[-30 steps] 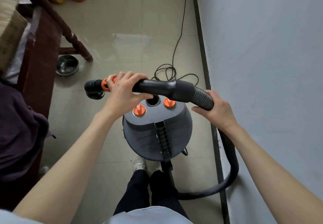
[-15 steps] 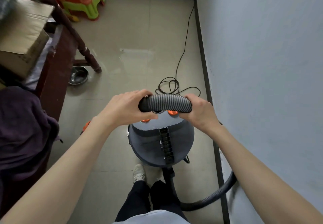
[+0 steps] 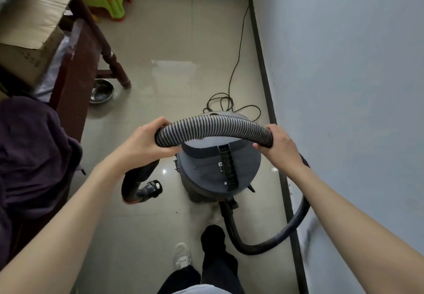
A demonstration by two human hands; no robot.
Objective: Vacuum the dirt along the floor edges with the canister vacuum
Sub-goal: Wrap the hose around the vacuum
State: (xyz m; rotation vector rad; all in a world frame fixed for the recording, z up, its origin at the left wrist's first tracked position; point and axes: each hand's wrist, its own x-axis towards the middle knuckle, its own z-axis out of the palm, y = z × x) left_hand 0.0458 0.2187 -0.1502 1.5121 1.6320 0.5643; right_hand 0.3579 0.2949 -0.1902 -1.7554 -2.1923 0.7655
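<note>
Head view: the canister vacuum (image 3: 218,167) stood near the right-hand baseboard (image 3: 266,82), and you were sorting out its hose (image 3: 213,128). Your left hand (image 3: 142,142) and right hand (image 3: 282,149) each gripped it; next, the dangling nozzle (image 3: 151,188) needed bringing floorward.

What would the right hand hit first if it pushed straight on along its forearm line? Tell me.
Probably the coiled power cord on the floor beyond the vacuum canister. The right hand, gripping the hose, points up-left; depth is unclear.
</note>
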